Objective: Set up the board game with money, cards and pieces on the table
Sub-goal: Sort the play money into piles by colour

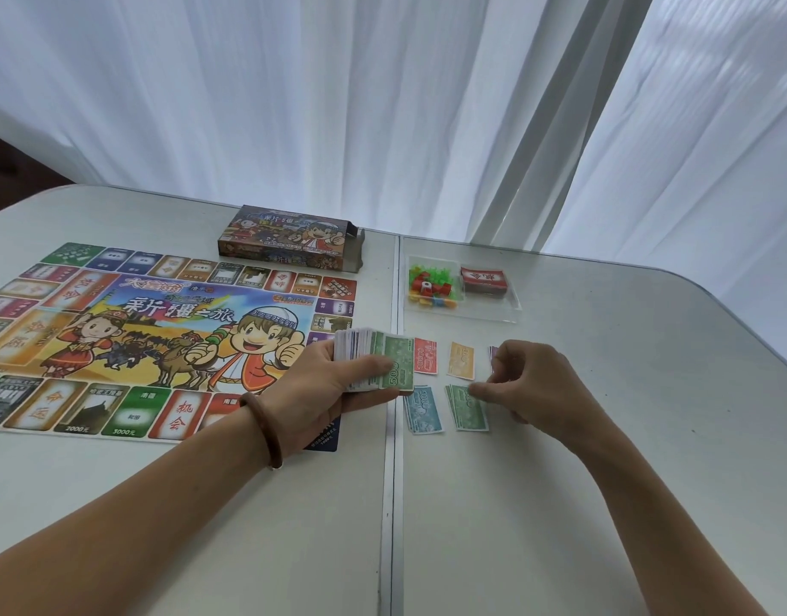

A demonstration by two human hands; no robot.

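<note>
Only 1 view here, the head cam. The left hand [320, 389] has its grip wrapped round 1 fat wad of money [373, 362], fanned a bit with a green 500 on top, I'd guess so notes peel off easily. The right hand [534, 384] has a narrow pinch grip on the top note of the green pile [469, 409], which looks like sorting by colour.

I count 5 piles on the bench [605, 437], just right of the board [160, 331]: green, red pile [425, 355], orange pile [461, 360], blue pile [422, 409], and a purple pile [493, 353] mostly hidden behind the right hand.

At the back, 1 clear tray [493, 311] keeps the pieces [429, 289] and 1 red card deck [485, 280] together. 1 box [285, 235] sits behind the board.
</note>
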